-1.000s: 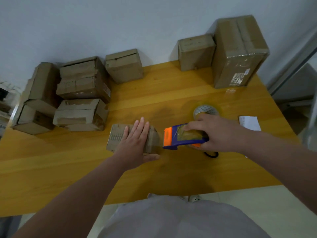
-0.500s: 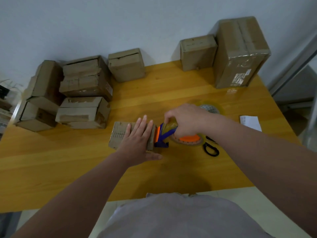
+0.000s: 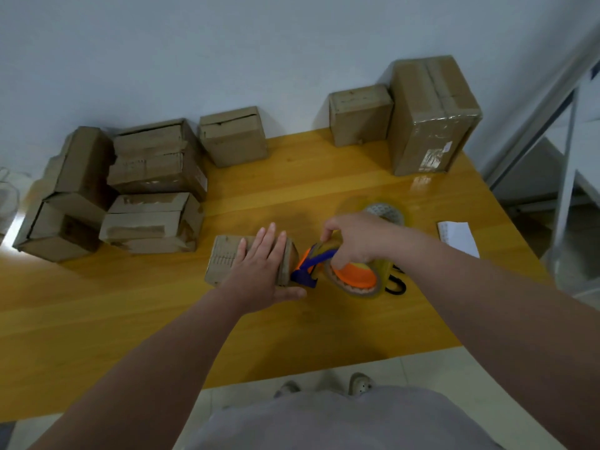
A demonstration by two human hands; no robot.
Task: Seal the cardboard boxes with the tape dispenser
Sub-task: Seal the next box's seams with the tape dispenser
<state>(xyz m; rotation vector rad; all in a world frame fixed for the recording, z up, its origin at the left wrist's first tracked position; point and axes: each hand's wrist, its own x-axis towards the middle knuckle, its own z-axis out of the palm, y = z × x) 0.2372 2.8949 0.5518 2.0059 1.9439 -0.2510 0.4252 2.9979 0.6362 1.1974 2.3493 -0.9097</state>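
Observation:
A small flat cardboard box (image 3: 224,258) lies in the middle of the yellow wooden table (image 3: 292,319). My left hand (image 3: 259,267) rests flat on its top, fingers straight, thumb along the near side. My right hand (image 3: 354,238) grips the blue and orange tape dispenser (image 3: 344,271), tilted on its side. The dispenser's blue front end touches the box's right end.
Several cardboard boxes (image 3: 152,186) are stacked at the left and along the wall, with a tall taped box (image 3: 431,118) at the back right. A spare tape roll (image 3: 386,212), black scissors (image 3: 396,284) and a white paper (image 3: 457,237) lie to the right.
My right hand brought the tape dispenser left from flat on the table and tilted it on its side against the box's right end. My left hand stayed on the box.

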